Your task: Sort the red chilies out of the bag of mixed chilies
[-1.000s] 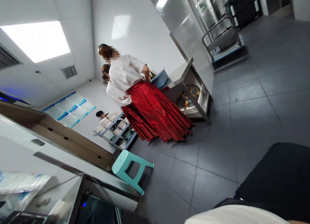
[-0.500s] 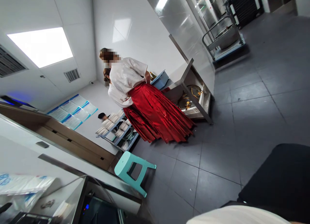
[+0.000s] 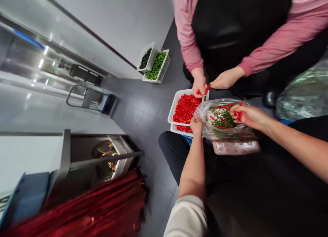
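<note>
My left hand point(image 3: 196, 124) is closed on the rim of a clear plastic bag point(image 3: 205, 114). Inside the bag lie red chili peppers and green stems point(image 3: 220, 118). Over the bag's right side, my right hand point(image 3: 244, 115) pinches a few red chili peppers point(image 3: 238, 116). Left of the bag, close to my left hand, a white basket point(image 3: 171, 111) holds a heap of red chili peppers point(image 3: 187, 107), stacked on another basket of them. A pale, ridged tray point(image 3: 235, 148) shows below the bag.
Across from me, a person in pink sleeves point(image 3: 271, 55) and a black apron handles red chilies over the basket. Crates of green peppers point(image 3: 156, 64) and dark vegetables stand by the wall. A red skirt point(image 3: 84, 209) and a metal table point(image 3: 66, 151) are at lower left.
My view has swung from the room with the red-skirted people and green stool down to my hands. Both hands, the bag, the chili baskets and the person opposite have come into sight.
</note>
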Available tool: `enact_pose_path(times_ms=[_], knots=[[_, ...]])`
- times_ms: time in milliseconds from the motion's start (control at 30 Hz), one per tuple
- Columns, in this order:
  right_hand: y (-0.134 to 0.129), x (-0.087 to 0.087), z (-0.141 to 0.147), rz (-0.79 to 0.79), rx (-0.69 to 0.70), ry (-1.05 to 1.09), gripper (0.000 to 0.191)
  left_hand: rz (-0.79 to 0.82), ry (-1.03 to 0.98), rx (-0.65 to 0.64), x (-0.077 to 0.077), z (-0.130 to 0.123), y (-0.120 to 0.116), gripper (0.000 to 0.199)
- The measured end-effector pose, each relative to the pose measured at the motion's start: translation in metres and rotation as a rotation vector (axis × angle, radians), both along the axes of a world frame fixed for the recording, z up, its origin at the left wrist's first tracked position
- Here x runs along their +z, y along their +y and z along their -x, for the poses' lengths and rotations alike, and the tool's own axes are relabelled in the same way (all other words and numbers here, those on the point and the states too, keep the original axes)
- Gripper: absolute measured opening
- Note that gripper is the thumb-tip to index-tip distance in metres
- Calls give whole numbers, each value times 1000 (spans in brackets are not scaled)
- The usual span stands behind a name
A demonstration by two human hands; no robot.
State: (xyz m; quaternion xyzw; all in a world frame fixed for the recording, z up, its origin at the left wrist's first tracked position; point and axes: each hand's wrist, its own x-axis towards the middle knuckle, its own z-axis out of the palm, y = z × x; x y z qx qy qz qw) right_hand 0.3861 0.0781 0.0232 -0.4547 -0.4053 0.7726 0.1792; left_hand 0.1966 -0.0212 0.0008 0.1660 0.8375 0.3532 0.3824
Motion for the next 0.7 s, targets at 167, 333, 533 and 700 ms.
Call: enact_pose_path(times_ms=[167, 333, 533, 700], knots=[[5, -9, 0, 227, -71, 209, 18, 173, 154, -310, -27, 4, 26, 20], [9, -5, 3, 188, -32, 124, 20, 352, 425, -715, -51, -10, 56, 38], [8, -13, 4, 131, 110, 43, 18, 486, 581, -1016, -59, -12, 61, 27], [9, -22, 7, -31, 119, -80, 17, 365, 483, -817, -37, 1, 42, 20]])
